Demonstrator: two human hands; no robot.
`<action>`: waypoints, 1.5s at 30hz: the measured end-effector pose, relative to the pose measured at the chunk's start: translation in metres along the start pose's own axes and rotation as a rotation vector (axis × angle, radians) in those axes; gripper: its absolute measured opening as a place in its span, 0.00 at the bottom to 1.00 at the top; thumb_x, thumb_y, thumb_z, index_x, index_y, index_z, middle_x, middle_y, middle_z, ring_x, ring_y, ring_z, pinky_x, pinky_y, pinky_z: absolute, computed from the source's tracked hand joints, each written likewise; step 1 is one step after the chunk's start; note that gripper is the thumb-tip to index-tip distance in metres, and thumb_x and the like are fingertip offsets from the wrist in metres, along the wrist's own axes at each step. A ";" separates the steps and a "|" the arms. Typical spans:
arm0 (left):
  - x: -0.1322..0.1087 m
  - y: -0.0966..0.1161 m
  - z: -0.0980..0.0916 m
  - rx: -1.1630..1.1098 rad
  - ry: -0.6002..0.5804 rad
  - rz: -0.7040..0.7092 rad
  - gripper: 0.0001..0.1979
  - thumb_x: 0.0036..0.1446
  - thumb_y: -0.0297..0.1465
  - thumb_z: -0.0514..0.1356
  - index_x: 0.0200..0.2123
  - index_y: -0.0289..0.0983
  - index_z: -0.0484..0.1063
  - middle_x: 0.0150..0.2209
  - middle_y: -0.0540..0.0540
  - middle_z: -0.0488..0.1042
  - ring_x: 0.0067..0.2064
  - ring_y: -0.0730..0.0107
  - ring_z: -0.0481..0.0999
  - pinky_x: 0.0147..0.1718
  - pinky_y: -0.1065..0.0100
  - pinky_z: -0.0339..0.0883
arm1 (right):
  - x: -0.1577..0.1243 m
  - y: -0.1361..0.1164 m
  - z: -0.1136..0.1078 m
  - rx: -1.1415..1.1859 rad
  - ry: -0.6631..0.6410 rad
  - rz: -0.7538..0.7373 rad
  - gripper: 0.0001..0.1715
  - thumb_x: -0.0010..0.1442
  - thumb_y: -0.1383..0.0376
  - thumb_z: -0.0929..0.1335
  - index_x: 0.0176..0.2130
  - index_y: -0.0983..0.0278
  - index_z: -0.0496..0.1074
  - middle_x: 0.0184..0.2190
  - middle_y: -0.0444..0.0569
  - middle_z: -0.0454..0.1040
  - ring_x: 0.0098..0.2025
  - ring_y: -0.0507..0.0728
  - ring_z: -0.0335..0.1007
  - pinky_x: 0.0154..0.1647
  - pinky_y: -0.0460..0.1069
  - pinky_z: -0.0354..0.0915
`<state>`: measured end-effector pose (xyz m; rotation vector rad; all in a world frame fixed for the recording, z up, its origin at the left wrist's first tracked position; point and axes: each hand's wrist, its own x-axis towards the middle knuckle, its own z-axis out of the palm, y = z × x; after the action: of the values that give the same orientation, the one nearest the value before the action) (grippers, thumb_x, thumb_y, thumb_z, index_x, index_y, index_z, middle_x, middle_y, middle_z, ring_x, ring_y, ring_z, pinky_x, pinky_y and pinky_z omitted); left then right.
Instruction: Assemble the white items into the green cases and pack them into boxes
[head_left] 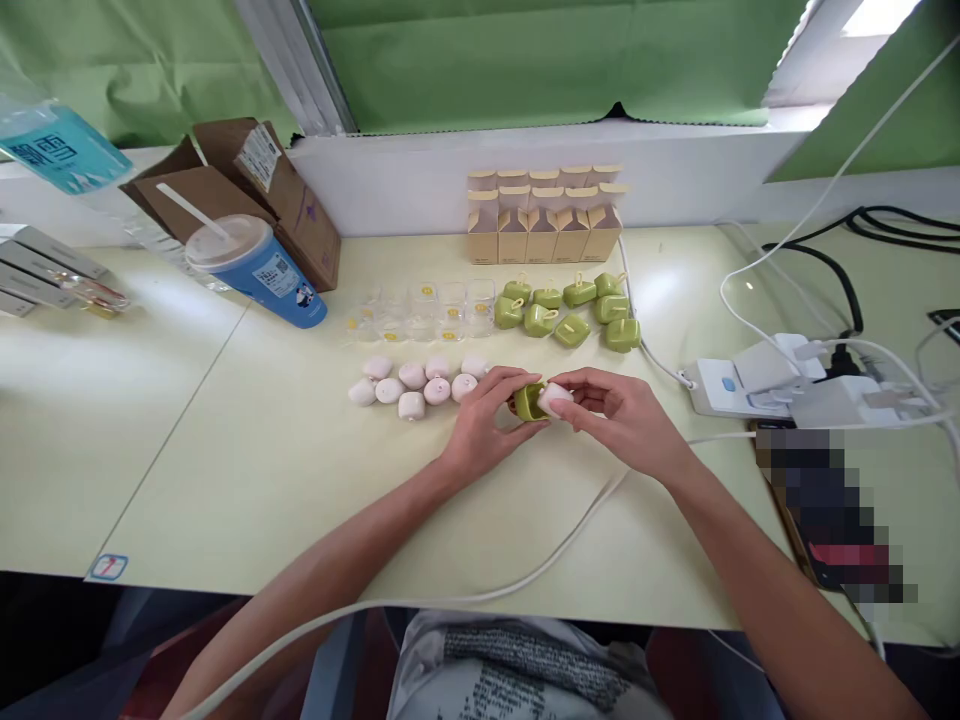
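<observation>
My left hand (487, 415) is closed around a small green case (530, 402), whose open side faces right. Between the fingertips of my right hand (619, 410) is a pale pink earbud case (555, 399), right at the green case's mouth. Left of my hands lie several more pale pink rounded pieces (412, 405) in loose rows. Behind my hands sit several green cases with small loops (572, 331). Beside them, clear plastic holders with yellow stickers (451, 312) stand in two rows.
Open cardboard boxes (527, 237) stand by the wall. At the left are a blue cup with a straw (259, 270) and a brown carton (300, 205). A power strip (739, 388) and phone (802, 510) lie right. A white cable (517, 588) crosses the table's front.
</observation>
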<state>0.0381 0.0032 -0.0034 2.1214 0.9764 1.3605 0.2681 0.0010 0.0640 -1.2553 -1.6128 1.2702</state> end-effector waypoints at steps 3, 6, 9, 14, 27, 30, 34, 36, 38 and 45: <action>0.000 -0.001 0.000 0.040 -0.030 0.001 0.24 0.68 0.36 0.76 0.65 0.45 0.78 0.55 0.41 0.82 0.55 0.59 0.84 0.54 0.58 0.82 | 0.001 0.002 0.005 0.019 0.017 -0.001 0.35 0.59 0.39 0.83 0.49 0.64 0.87 0.37 0.52 0.86 0.36 0.58 0.79 0.40 0.55 0.81; 0.001 -0.001 -0.001 0.053 -0.035 -0.019 0.24 0.68 0.37 0.75 0.65 0.45 0.79 0.55 0.41 0.82 0.56 0.58 0.84 0.55 0.56 0.82 | 0.003 0.007 0.007 0.052 0.036 0.004 0.36 0.59 0.39 0.83 0.49 0.64 0.85 0.36 0.51 0.84 0.34 0.57 0.78 0.37 0.55 0.80; 0.002 0.000 -0.001 0.064 -0.026 0.002 0.23 0.69 0.37 0.75 0.64 0.45 0.79 0.54 0.41 0.82 0.55 0.58 0.84 0.53 0.57 0.82 | 0.002 0.010 0.010 0.089 0.044 0.000 0.36 0.58 0.39 0.84 0.48 0.64 0.84 0.36 0.50 0.84 0.32 0.56 0.78 0.39 0.55 0.82; 0.003 0.001 0.001 0.087 0.013 0.054 0.21 0.68 0.34 0.75 0.62 0.44 0.80 0.53 0.42 0.81 0.52 0.61 0.84 0.50 0.61 0.82 | 0.001 0.011 0.013 0.158 0.031 0.011 0.36 0.57 0.38 0.84 0.48 0.63 0.83 0.40 0.52 0.86 0.37 0.58 0.82 0.44 0.56 0.85; 0.003 0.014 -0.002 -0.291 -0.133 -0.353 0.21 0.69 0.46 0.73 0.56 0.39 0.78 0.54 0.38 0.82 0.52 0.60 0.85 0.45 0.63 0.81 | 0.007 0.030 0.020 0.114 0.170 -0.207 0.32 0.56 0.37 0.84 0.40 0.58 0.80 0.36 0.46 0.79 0.34 0.55 0.75 0.35 0.52 0.75; 0.003 0.015 -0.001 -0.489 -0.099 -0.507 0.23 0.68 0.49 0.74 0.53 0.40 0.75 0.57 0.38 0.82 0.55 0.58 0.86 0.47 0.63 0.83 | 0.007 0.034 0.020 0.022 0.180 -0.329 0.27 0.67 0.37 0.79 0.44 0.57 0.86 0.45 0.52 0.80 0.41 0.58 0.78 0.41 0.55 0.78; 0.005 0.013 -0.002 -0.624 -0.040 -0.575 0.29 0.64 0.50 0.76 0.59 0.44 0.71 0.60 0.40 0.80 0.55 0.59 0.86 0.49 0.62 0.84 | 0.005 0.036 0.019 -0.101 0.064 -0.363 0.29 0.69 0.43 0.79 0.63 0.50 0.85 0.51 0.52 0.76 0.46 0.57 0.77 0.42 0.53 0.82; 0.004 0.014 -0.003 -0.669 -0.046 -0.589 0.29 0.65 0.51 0.76 0.60 0.45 0.70 0.62 0.40 0.78 0.55 0.59 0.87 0.49 0.62 0.85 | 0.004 0.037 0.019 -0.149 0.031 -0.374 0.33 0.68 0.47 0.81 0.68 0.49 0.82 0.51 0.51 0.74 0.44 0.56 0.76 0.39 0.51 0.82; 0.003 0.015 -0.003 -0.709 -0.077 -0.603 0.28 0.66 0.51 0.75 0.57 0.45 0.70 0.62 0.41 0.79 0.55 0.59 0.87 0.48 0.62 0.85 | 0.004 0.037 0.019 -0.194 0.038 -0.403 0.31 0.69 0.53 0.80 0.68 0.49 0.82 0.51 0.51 0.74 0.43 0.56 0.75 0.36 0.50 0.81; 0.006 0.018 -0.004 -0.644 -0.064 -0.615 0.26 0.67 0.54 0.73 0.49 0.42 0.68 0.55 0.44 0.81 0.46 0.67 0.87 0.42 0.66 0.85 | 0.004 0.033 0.016 -0.214 0.013 -0.542 0.28 0.71 0.64 0.75 0.67 0.50 0.81 0.53 0.51 0.81 0.45 0.58 0.79 0.44 0.55 0.83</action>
<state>0.0421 -0.0041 0.0138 1.2411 0.8983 1.0802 0.2605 0.0020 0.0283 -0.8496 -1.9443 0.7650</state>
